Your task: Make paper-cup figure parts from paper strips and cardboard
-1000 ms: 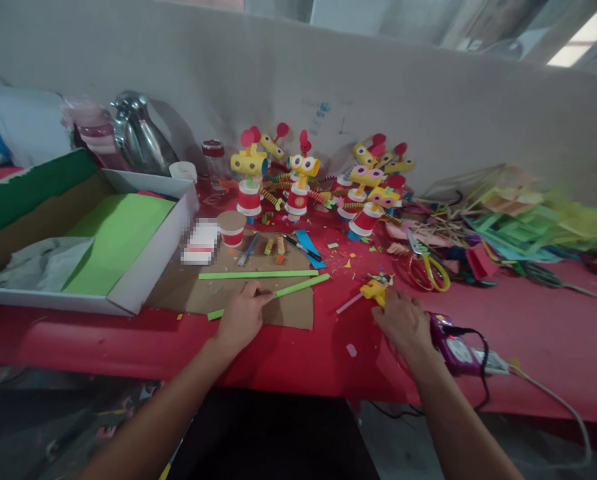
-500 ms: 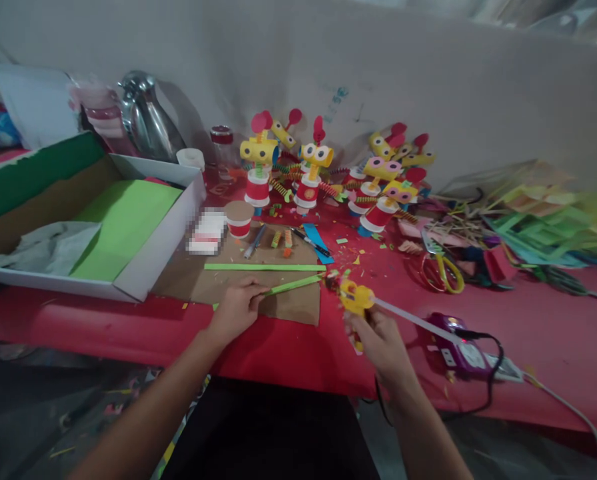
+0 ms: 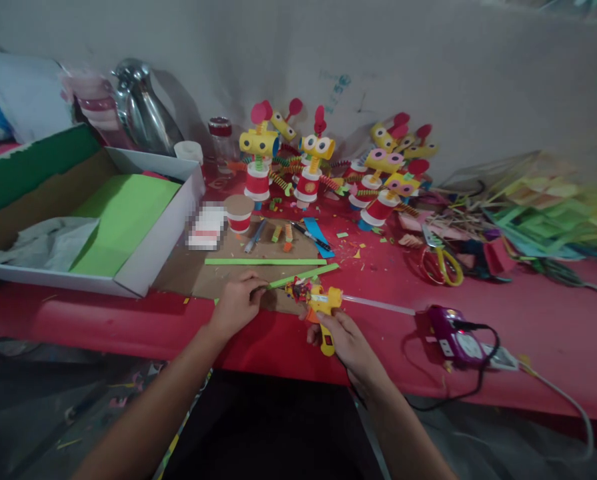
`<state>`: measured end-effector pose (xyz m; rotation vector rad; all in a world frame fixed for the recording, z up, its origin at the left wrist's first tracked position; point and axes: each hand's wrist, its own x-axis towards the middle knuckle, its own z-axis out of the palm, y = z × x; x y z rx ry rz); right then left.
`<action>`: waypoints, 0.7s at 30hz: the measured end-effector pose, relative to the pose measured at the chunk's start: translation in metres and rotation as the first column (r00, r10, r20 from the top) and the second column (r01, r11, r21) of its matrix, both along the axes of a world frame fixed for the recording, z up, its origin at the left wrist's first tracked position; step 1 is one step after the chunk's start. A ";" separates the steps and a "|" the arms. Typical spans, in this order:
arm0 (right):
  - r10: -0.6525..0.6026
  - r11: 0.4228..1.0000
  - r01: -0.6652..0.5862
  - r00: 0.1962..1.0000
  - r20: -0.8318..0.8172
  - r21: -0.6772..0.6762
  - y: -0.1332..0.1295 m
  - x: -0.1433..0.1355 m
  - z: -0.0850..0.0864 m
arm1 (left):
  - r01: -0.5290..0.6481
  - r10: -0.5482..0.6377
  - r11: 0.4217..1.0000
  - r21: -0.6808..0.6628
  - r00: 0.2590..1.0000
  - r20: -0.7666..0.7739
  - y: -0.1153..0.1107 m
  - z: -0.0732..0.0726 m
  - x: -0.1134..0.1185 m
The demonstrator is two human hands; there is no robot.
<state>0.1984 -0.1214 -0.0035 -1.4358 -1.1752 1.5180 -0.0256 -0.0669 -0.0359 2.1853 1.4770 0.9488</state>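
Observation:
My left hand (image 3: 238,305) pinches the near end of a green paper strip (image 3: 305,275), which slants up to the right over the cardboard sheet (image 3: 198,280). A second green strip (image 3: 265,262) lies flat just beyond it. In my right hand (image 3: 345,340) is a yellow glue gun (image 3: 324,303), its tip pointing left near the held strip's left part. A long clear glue stick (image 3: 378,306) sticks out of the gun's back. Whether the tip touches the strip I cannot tell.
Several cup figures with yellow heads (image 3: 308,183) stand at the back. A white box (image 3: 153,257) holds green paper at left. Scissors (image 3: 441,260), a purple power adapter (image 3: 455,337) with cables and piles of coloured paper (image 3: 538,213) are at right. A cup (image 3: 239,217) stands behind the strips.
My right hand has brought the glue gun left, close to my left hand and the held strip. The held strip's far end has risen slightly in view.

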 end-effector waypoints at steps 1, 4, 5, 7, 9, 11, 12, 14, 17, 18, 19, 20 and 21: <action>-0.046 0.998 0.043 0.996 -0.078 -0.043 0.001 0.001 0.002 | 0.002 -0.002 1.000 0.004 1.000 0.003 0.000 0.000 0.000; -0.205 0.972 0.154 0.922 -0.327 -0.176 0.003 0.009 0.013 | 0.002 -0.002 1.000 0.018 1.000 0.007 0.001 -0.002 -0.001; -0.245 0.961 0.168 0.887 -0.392 -0.219 0.004 0.013 0.017 | 0.001 -0.001 1.000 0.022 1.000 0.000 0.001 -0.003 -0.002; -0.291 0.947 0.179 0.828 -0.479 -0.266 0.006 0.023 0.023 | -0.004 0.005 0.999 0.037 1.000 -0.017 0.002 -0.004 -0.002; -0.298 0.949 0.189 0.802 -0.517 -0.253 0.006 0.033 0.027 | 0.001 0.000 0.999 0.039 1.000 -0.027 0.003 -0.006 -0.003; -0.294 0.954 0.210 0.801 -0.522 -0.216 0.006 0.040 0.028 | 0.012 -0.011 0.999 0.034 1.000 -0.025 0.004 -0.007 -0.003; -0.295 0.954 0.222 0.807 -0.512 -0.201 0.005 0.042 0.027 | 0.015 -0.015 0.999 0.036 1.000 -0.023 0.004 -0.007 -0.003; -0.288 0.957 0.235 0.822 -0.491 -0.169 0.004 0.044 0.025 | 0.015 -0.014 0.999 0.049 1.000 -0.022 0.004 -0.007 -0.003; -0.248 0.968 0.236 0.833 -0.495 -0.088 0.001 0.043 0.021 | 0.010 -0.009 0.998 0.063 1.000 -0.021 0.004 -0.007 -0.002; -0.237 0.970 0.234 0.834 -0.498 -0.070 0.001 0.042 0.020 | 0.010 -0.009 0.998 0.062 1.000 -0.020 0.004 -0.007 -0.002; -0.234 0.970 0.236 0.837 -0.495 -0.059 0.000 0.042 0.019 | 0.009 -0.008 0.998 0.061 1.000 -0.017 0.004 -0.007 -0.002; -0.240 0.968 0.246 0.841 -0.484 -0.053 -0.001 0.042 0.019 | 0.008 -0.008 0.998 0.059 1.000 -0.013 0.004 -0.007 -0.001; -0.252 0.965 0.259 0.849 -0.465 -0.050 -0.002 0.042 0.019 | 0.008 -0.008 0.998 0.056 1.000 -0.008 0.004 -0.007 -0.001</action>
